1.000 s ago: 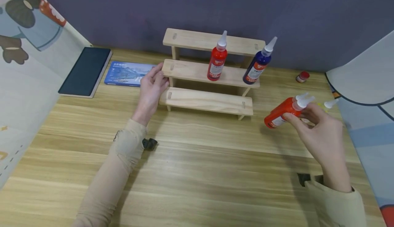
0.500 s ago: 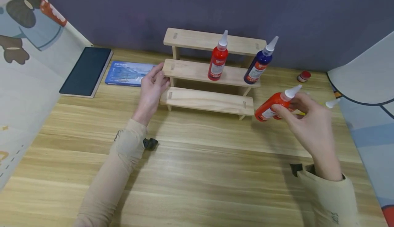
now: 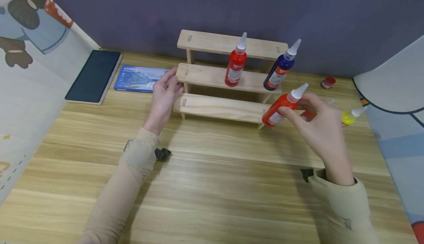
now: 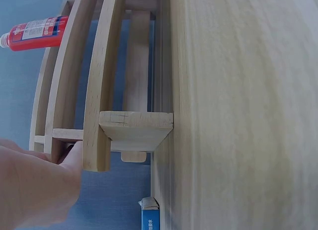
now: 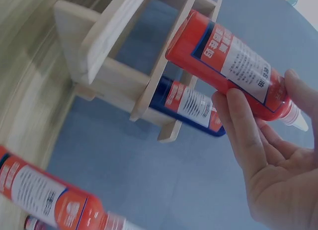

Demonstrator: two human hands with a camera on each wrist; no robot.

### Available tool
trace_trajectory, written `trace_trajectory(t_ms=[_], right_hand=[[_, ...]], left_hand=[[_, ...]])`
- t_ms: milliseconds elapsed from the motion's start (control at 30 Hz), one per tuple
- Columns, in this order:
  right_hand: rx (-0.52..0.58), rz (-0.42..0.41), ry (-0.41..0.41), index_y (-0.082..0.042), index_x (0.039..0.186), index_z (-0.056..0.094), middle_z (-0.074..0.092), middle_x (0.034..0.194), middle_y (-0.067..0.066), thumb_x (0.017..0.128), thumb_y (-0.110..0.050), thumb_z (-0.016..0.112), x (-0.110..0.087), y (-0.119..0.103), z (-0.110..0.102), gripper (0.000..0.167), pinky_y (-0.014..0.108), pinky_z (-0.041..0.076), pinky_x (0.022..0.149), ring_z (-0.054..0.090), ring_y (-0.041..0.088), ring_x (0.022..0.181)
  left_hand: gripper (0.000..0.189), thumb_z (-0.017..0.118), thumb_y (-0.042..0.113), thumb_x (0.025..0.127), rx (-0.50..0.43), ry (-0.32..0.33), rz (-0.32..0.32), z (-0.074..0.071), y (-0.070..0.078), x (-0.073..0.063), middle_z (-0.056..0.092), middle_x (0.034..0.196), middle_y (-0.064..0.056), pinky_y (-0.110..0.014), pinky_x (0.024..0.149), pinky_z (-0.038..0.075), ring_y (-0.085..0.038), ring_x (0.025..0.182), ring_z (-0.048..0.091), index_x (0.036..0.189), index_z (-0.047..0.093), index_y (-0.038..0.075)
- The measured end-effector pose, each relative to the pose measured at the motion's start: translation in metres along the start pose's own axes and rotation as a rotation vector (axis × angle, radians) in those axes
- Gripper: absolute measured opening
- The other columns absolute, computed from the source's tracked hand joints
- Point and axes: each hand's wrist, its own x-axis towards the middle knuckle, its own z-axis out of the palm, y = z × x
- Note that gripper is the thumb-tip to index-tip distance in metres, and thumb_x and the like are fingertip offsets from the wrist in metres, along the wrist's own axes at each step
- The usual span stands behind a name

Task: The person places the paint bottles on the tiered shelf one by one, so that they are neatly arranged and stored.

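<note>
My right hand [image 3: 319,128] pinches an orange-red squeeze bottle [image 3: 277,110] near its neck between thumb and fingers. That bottle tilts, its pale nozzle up to the right and its base by the right end of the lowest tier of a three-tier wooden display stand [image 3: 222,108]. In the right wrist view the held bottle [image 5: 228,66] appears off the wood. My left hand [image 3: 163,96] grips the left end of the middle tier, thumb [image 4: 74,158] close beside the lower board. A red bottle [image 3: 235,69] and a dark blue bottle [image 3: 279,73] stand on the middle tier.
Behind my right hand another red bottle [image 5: 47,192] stands, largely hidden in the head view. Further right are a yellow bottle [image 3: 347,118] and a small red jar [image 3: 328,82]. A blue box [image 3: 139,78] and a dark notebook [image 3: 94,76] lie left of the stand.
My right hand has carried the orange-red bottle left and slightly away from me, toward the stand's right end. The yellow bottle has come into fuller view. The left hand keeps its place.
</note>
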Motion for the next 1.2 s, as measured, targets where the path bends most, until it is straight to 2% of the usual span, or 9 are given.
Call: trace_trajectory(t_ms=[100, 400, 667, 800, 1200], right_hand=[[0.011, -0.017, -0.002, 0.0, 0.124, 0.075, 0.078, 0.113, 0.017, 0.093, -0.023, 0.089, 0.003, -0.005, 0.004, 0.041, 0.006, 0.048, 0.067, 0.06, -0.01, 0.091], [0.081, 0.007, -0.028, -0.003, 0.125, 0.075, 0.078, 0.116, 0.013, 0.093, -0.03, 0.089, 0.01, -0.014, 0.017, 0.044, 0.004, 0.053, 0.073, 0.064, -0.006, 0.097], [0.1, 0.023, -0.052, -0.004, 0.128, 0.074, 0.078, 0.117, 0.011, 0.095, -0.033, 0.087, 0.015, -0.023, 0.029, 0.046, 0.008, 0.055, 0.075, 0.071, 0.02, 0.103], [0.114, 0.022, -0.052, -0.005, 0.127, 0.075, 0.078, 0.117, 0.012, 0.094, -0.032, 0.087, 0.018, -0.027, 0.035, 0.045, 0.008, 0.054, 0.075, 0.071, 0.027, 0.104], [0.149, -0.054, -0.03, -0.003, 0.122, 0.076, 0.078, 0.11, 0.01, 0.092, -0.028, 0.09, 0.028, -0.036, 0.055, 0.041, 0.011, 0.052, 0.069, 0.067, 0.018, 0.093]], left_hand=[[0.048, 0.039, 0.012, 0.118, -0.004, -0.007, -0.003, -0.001, 0.0, 0.001, 0.042, 0.165, -0.022, -0.031, 0.118, 0.047, -0.032, 0.15, 0.045, 0.165, 0.037, 0.004], [0.048, 0.039, 0.012, 0.118, 0.005, 0.004, -0.003, 0.0, 0.001, 0.0, 0.043, 0.165, -0.021, -0.031, 0.118, 0.048, -0.032, 0.15, 0.046, 0.165, 0.038, 0.005], [0.048, 0.039, 0.012, 0.118, 0.004, -0.006, 0.001, -0.001, 0.0, 0.001, 0.041, 0.166, -0.022, -0.031, 0.118, 0.047, -0.032, 0.151, 0.044, 0.165, 0.037, 0.004], [0.048, 0.039, 0.011, 0.118, 0.006, -0.01, 0.013, 0.0, 0.0, 0.001, 0.043, 0.165, -0.023, -0.031, 0.118, 0.048, -0.032, 0.15, 0.045, 0.165, 0.037, 0.003], [0.048, 0.039, 0.012, 0.118, 0.013, -0.008, 0.006, -0.001, -0.001, 0.002, 0.042, 0.165, -0.023, -0.031, 0.117, 0.048, -0.032, 0.15, 0.046, 0.165, 0.037, 0.003]])
